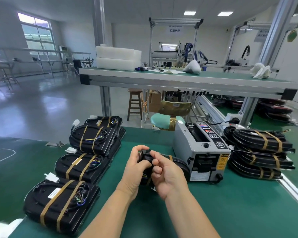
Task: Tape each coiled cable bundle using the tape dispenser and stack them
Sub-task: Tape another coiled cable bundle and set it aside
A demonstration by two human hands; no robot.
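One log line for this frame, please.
step: taping | left hand: grips cable bundle | right hand: pinches same bundle | tape dispenser: right of bundle | left bundles: taped | right stack: taped

The tape dispenser (200, 152), just right of the right hand (167, 176), carries a yellow label (222, 161) headed "CAUTION" on its front face and a round black button (219, 144) marked "SEMI" on its top; finer print on both is illegible. Well beyond both hands, a white sign (175, 30) on an aluminium frame (151, 40) reads "灯罩组装". White labels (54, 193) on the taped cable bundles (62, 206) left of the left hand (136, 170) cannot be read.
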